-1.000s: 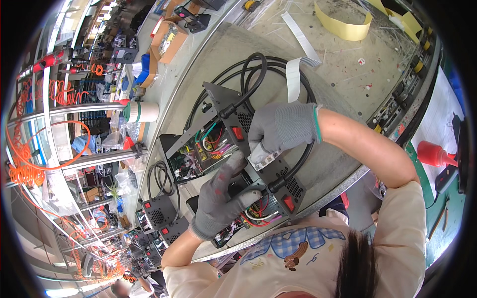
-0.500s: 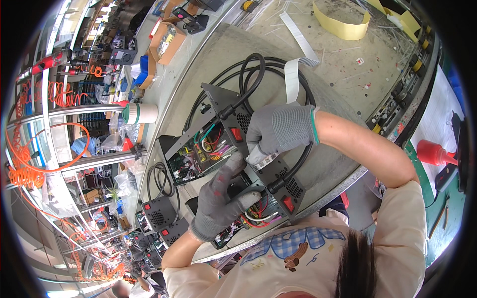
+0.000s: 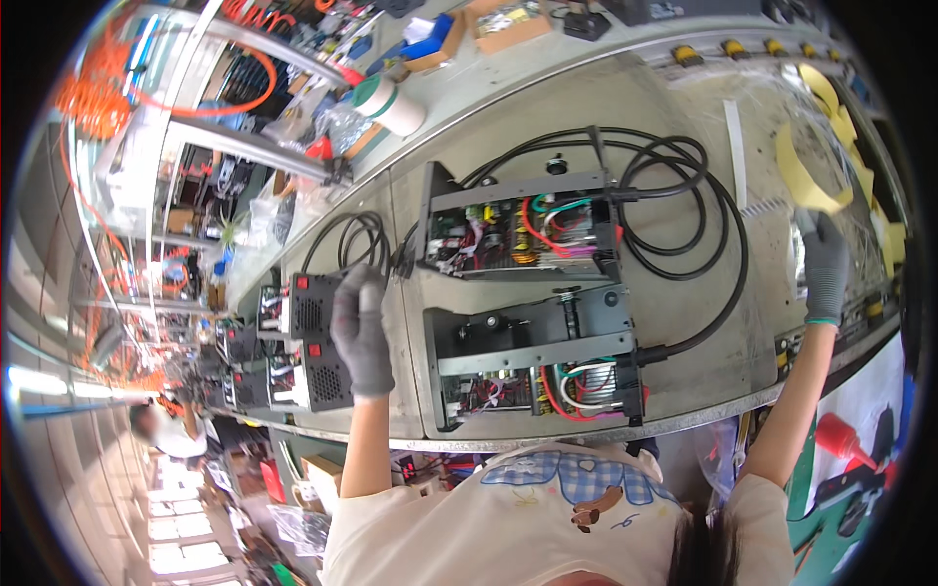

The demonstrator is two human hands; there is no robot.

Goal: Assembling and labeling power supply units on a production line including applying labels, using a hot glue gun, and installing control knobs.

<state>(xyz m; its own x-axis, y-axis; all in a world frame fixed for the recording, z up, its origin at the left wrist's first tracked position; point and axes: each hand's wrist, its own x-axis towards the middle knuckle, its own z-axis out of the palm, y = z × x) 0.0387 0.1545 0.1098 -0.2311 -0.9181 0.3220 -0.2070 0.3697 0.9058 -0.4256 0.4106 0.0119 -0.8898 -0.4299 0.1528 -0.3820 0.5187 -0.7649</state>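
Observation:
My right hand (image 3: 826, 262), in a grey glove, reaches out to the far right. Its fingertips are closed on the end of a white label strip (image 3: 737, 156), whose other end lies on the bench. My left hand (image 3: 362, 337), also gloved, hovers over the black units at the left. Its fingers stretch loosely upward, with nothing visible in them. Between my hands lie two black metal cases with one side open, a far case (image 3: 523, 181) and a near case (image 3: 532, 354). Coloured wires and circuit boards show inside, and each has a black cable.
Further black units with red switches (image 3: 315, 350) stand at the left end of the bench. A coiled black cable (image 3: 699, 234) spreads right of the cases. Curled yellow tape (image 3: 806, 176) lies beyond my right hand. A green-and-white cylinder (image 3: 389, 104) stands at the back.
My right hand has left the cases and moved far right to the label strip. My left hand has let go of the cases and moved left. The view has turned; the cases now lie sideways.

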